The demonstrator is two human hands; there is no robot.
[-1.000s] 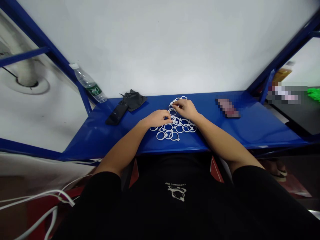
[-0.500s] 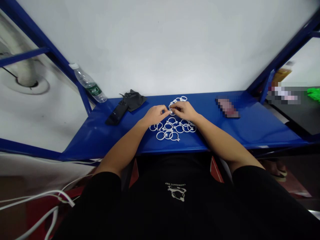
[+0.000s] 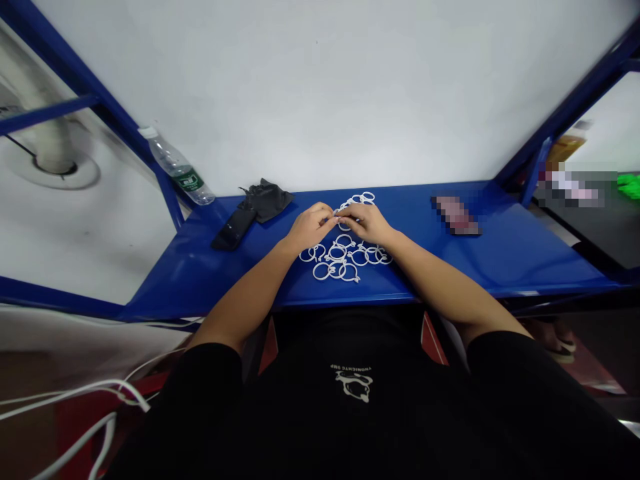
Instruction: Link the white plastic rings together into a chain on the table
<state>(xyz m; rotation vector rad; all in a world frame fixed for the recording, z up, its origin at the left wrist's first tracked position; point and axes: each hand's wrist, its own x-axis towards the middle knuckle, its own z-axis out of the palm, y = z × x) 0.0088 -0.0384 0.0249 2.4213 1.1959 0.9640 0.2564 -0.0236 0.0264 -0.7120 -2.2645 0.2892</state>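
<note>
Several loose white plastic rings (image 3: 345, 260) lie in a heap on the blue metal table (image 3: 500, 257). My left hand (image 3: 310, 227) and my right hand (image 3: 367, 221) meet fingertip to fingertip just above the heap. Both pinch a white ring (image 3: 339, 212) held between them. A linked string of white rings (image 3: 357, 199) runs away from my right hand toward the wall.
A plastic water bottle (image 3: 177, 168) leans by the blue frame post at the left. A black cloth (image 3: 267, 199) and a dark flat device (image 3: 233, 229) lie at the table's back left. A blurred flat object (image 3: 456, 215) sits at the right. White cables (image 3: 85, 400) hang low left.
My left hand lifted off the heap and moved up and right to meet my right hand. Both now pinch one ring.
</note>
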